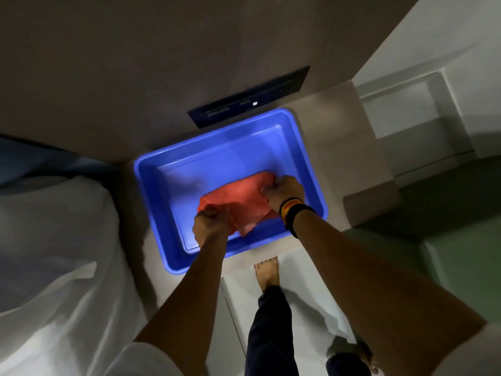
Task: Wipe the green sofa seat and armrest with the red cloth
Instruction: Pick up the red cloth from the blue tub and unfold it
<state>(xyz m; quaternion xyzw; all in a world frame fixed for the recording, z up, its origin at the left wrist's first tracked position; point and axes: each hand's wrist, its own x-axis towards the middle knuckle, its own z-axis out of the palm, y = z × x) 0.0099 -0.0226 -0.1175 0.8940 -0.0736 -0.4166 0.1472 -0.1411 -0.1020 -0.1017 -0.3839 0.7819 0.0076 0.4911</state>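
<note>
A person's left hand (pixel 210 222) and right hand (pixel 283 192), fingers closed on a crumpled red cloth (pixel 240 200) inside a blue plastic tub (pixel 151 191); fetching step, next carry it to the green sofa (pixel 461 256)

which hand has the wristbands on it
The right hand: dark and striped bands circle its wrist, while the left hand has a bare wrist. Both grip the red cloth over the blue tub.

White short sleeves (pixel 151 356), dark trousers (pixel 271 329), bare feet (pixel 267 272), striped wristbands (pixel 291 210).
</note>
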